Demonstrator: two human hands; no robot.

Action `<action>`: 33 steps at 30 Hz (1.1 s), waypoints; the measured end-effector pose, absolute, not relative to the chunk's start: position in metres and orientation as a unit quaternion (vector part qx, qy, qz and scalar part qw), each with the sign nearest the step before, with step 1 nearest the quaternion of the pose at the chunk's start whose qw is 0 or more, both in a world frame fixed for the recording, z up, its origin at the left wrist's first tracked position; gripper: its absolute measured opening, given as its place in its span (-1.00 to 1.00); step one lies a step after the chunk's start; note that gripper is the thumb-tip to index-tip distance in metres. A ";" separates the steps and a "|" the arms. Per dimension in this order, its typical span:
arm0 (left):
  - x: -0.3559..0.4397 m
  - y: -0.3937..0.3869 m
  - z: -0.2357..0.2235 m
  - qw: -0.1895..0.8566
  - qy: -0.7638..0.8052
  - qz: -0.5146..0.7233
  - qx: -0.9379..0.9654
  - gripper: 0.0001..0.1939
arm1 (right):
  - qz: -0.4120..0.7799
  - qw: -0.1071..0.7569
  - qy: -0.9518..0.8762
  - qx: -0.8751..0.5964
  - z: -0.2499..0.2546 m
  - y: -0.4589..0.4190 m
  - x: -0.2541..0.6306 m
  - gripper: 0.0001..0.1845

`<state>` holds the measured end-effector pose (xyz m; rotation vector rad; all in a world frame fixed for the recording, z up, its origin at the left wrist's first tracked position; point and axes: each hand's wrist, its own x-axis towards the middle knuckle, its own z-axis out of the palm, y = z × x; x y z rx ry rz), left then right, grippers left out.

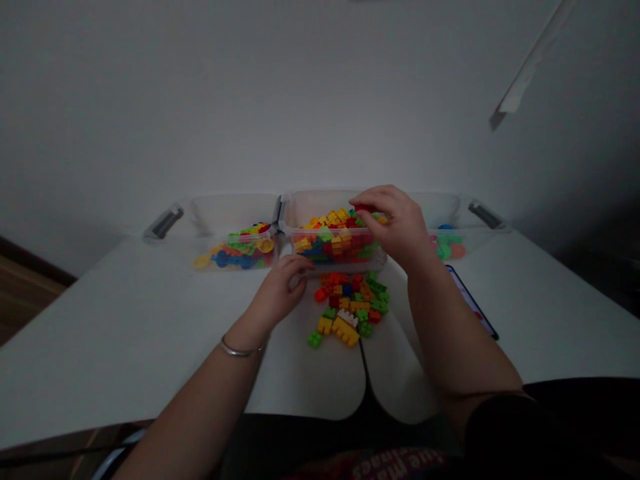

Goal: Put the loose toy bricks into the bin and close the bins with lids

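Observation:
A clear plastic bin stands in the middle, heaped with colourful toy building bricks. In front of it, a loose pile of red, yellow and green bricks lies on the white table. My right hand hangs curled over the right side of the heap, fingertips at the bricks, and anything in its fingers is hidden. My left hand rests at the bin's front rim, just left of the loose pile, its fingers curled. A silver bangle circles my left wrist.
A clear bin to the left holds flat colourful toy pieces; another at the right holds round pieces. A phone lies to the right of my right arm. The table has rounded cut-outs at its front edge.

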<state>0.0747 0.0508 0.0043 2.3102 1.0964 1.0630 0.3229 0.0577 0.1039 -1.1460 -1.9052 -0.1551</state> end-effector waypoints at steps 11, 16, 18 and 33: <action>0.077 0.049 -0.001 0.152 0.330 0.244 0.899 -0.71 | -0.059 0.410 -0.743 -0.527 0.088 0.077 0.326 -0.64; 0.077 0.049 -0.007 0.145 0.317 0.223 0.910 -0.73 | -0.060 0.381 -0.752 -0.535 0.085 0.075 0.320 -0.66; 0.077 0.049 -0.009 0.146 0.315 0.221 0.912 -0.75 | -0.063 0.366 -0.755 -0.540 0.085 0.074 0.318 -0.65; 0.076 0.056 -0.014 0.157 0.335 0.183 0.911 -0.81 | -0.095 0.230 -0.767 -0.592 0.090 0.070 0.313 -0.49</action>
